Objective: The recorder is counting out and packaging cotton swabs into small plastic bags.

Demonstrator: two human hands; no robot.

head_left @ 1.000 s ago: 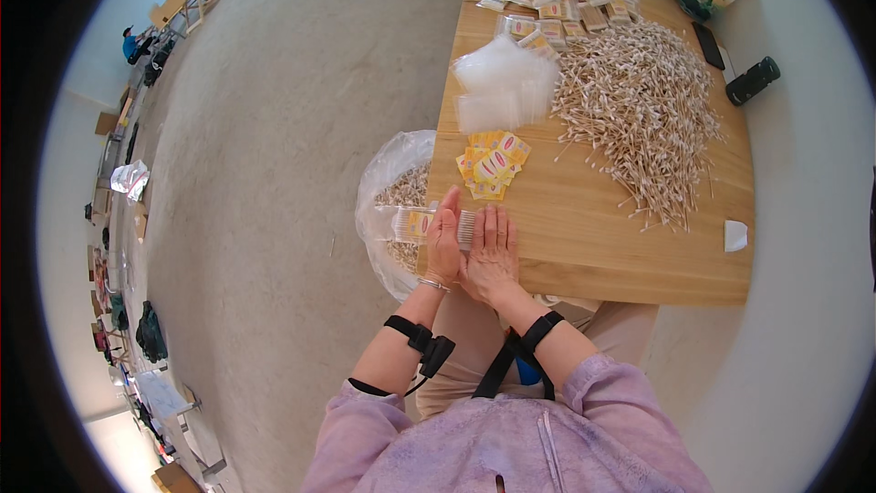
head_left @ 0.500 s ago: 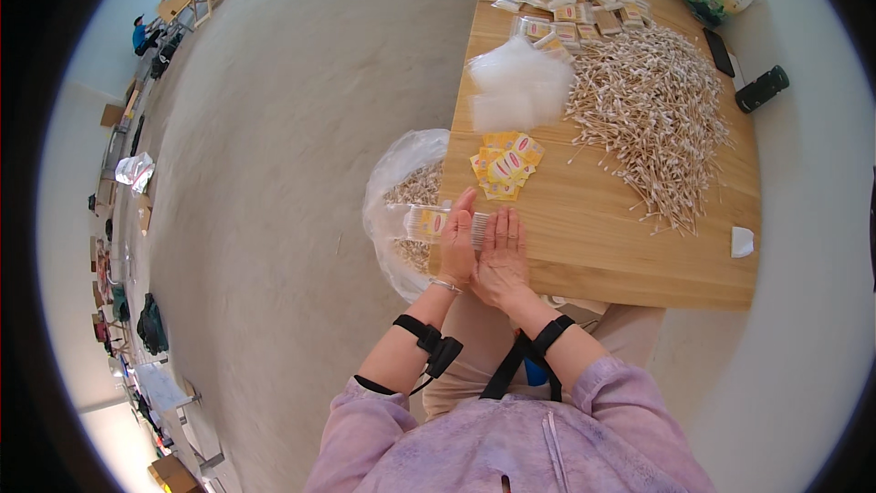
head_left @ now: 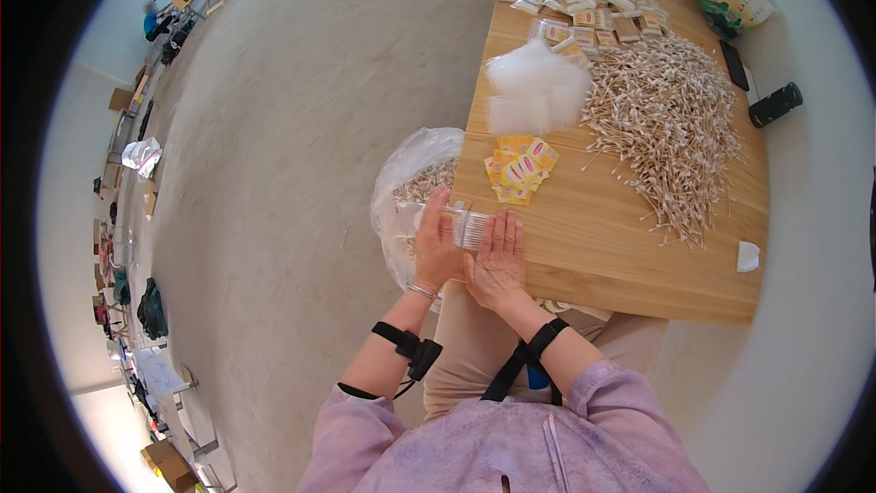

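Note:
A clear bag of cotton swabs [head_left: 473, 229] lies at the near left corner of the table, between my hands. My left hand [head_left: 436, 242] is closed over its left part, hiding much of it. Flat on the tabletop, my right hand [head_left: 498, 260] has its fingers stretched out and touches the right end of the swabs. Beyond my hands lies a small stack of yellow printed cards [head_left: 522, 167]. Clear empty bags [head_left: 538, 87] are piled farther back, beside a large heap of loose cotton swabs [head_left: 666, 128].
Several filled packs [head_left: 593, 14] sit at the table's far end. A black cylinder [head_left: 776, 105] and a dark phone [head_left: 733, 65] are by the right wall. Below the table's left edge stands a plastic sack [head_left: 392, 173] with swabs inside. A white scrap [head_left: 748, 256] lies at the right.
My left hand has moved left along the bag, away from my right hand, and more of the swabs shows between them. My right hand stays at their end. The whole view has shifted slightly.

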